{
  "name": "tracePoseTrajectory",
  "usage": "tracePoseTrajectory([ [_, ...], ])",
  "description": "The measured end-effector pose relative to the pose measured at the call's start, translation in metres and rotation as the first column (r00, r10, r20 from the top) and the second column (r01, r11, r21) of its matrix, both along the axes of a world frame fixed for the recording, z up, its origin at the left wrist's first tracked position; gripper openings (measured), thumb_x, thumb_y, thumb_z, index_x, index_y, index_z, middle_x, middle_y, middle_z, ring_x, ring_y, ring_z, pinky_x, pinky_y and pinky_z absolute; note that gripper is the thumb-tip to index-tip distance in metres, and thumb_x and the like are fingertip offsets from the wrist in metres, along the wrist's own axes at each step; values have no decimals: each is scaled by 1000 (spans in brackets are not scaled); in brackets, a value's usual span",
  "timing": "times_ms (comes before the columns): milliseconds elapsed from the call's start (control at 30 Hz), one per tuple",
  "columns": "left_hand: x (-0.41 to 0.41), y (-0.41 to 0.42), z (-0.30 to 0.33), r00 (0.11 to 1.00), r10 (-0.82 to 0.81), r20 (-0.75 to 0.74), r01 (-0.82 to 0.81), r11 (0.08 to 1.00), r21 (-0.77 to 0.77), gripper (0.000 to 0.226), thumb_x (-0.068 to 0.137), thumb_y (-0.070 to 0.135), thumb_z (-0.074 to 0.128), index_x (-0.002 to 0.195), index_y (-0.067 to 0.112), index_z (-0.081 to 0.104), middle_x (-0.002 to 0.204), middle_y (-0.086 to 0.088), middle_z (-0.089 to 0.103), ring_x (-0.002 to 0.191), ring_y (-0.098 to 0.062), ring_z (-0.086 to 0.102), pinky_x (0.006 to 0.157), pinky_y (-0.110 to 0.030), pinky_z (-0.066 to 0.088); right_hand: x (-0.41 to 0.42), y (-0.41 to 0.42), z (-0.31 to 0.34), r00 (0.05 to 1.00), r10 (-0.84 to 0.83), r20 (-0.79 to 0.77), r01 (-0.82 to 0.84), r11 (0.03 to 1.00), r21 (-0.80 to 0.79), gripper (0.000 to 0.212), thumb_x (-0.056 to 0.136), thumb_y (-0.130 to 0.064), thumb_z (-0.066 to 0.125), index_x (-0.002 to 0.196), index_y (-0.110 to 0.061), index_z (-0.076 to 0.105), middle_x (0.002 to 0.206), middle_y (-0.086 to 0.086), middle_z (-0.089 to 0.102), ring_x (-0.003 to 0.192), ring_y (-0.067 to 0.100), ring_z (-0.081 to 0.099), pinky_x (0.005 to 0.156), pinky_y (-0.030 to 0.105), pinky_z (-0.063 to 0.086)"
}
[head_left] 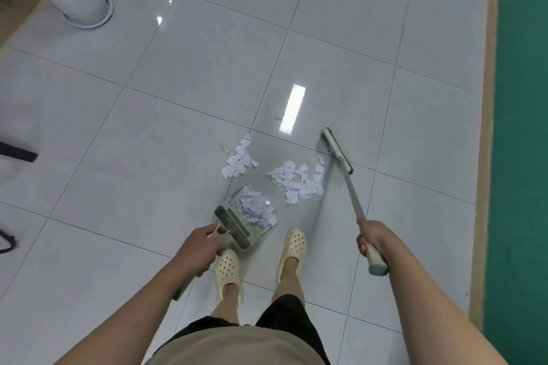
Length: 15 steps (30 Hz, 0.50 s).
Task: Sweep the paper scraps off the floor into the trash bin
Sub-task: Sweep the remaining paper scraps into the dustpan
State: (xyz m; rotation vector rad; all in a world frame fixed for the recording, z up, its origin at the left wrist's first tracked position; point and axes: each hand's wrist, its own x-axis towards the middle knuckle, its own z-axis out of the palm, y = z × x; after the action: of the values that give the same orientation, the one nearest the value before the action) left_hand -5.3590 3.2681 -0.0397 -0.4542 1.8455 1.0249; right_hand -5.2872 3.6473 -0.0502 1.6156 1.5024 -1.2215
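left hand (204, 249) gripping dustpan (246, 216) handle, right hand (370, 238) gripping broom (338, 154); am drawing scraps (299, 182) beyond dustpan low toward its lip.

The dustpan (247, 216) is clear plastic with a green-and-grey back edge; it rests on the floor, mouth facing away from the person, and holds a heap of white paper scraps (256, 210). Just beyond the dustpan's mouth lies a small loose pile of scraps (239, 161); to the right of the dustpan lies a wider pile (299, 182). The broom (350, 184) has a pale handle with a green end cap; its narrow head (338, 151) with dark bristles sits right of the wider pile, touching its far edge
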Motion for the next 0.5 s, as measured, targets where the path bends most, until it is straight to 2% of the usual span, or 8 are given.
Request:
tracePoseTrajectory([
  [167,4,38,-5,999,38,-6,-37,999,35,40,73,4,54,106,25,66,58,-1,46,44,-14,34,45,-23,29,11,-44,-24,987,77,142,-64,993,-95,29,101,-27,33,108,-5,49,50,6,37,39,17,33,37,17,34],
  [267,-3,66,0,999,8,-36,-5,995,98,42,64,17,56,103,18,68,61,3,52,47,-13,39,43,-22,31,32,-76,-19,971,125,203,-94,984,-154,29,97,-24,32,107,-4,51,50,7,40,40,18,35,41,19,37],
  [300,-7,76,0,999,6,-42,-2,994,108,40,64,18,55,102,15,66,63,1,54,48,-13,39,43,-22,31,41,-85,-13,964,148,220,-111,979,-172,29,96,-25,32,107,-5,51,50,6,41,40,17,36,42,20,38],
  [400,-18,101,2,998,48,-49,-42,992,121,10,79,8,53,87,13,56,65,-3,48,43,-13,37,41,-21,28,63,-104,8,942,208,264,-146,961,-234,31,97,-32,36,106,-6,51,51,5,43,41,16,37,44,21,38],
  [500,-18,118,0,995,78,-61,-69,988,140,7,83,7,51,79,13,52,71,-5,47,53,-19,39,45,-24,30,78,-106,34,941,211,264,-125,944,-306,28,94,-34,43,98,-8,51,54,4,42,40,15,33,43,19,34],
])
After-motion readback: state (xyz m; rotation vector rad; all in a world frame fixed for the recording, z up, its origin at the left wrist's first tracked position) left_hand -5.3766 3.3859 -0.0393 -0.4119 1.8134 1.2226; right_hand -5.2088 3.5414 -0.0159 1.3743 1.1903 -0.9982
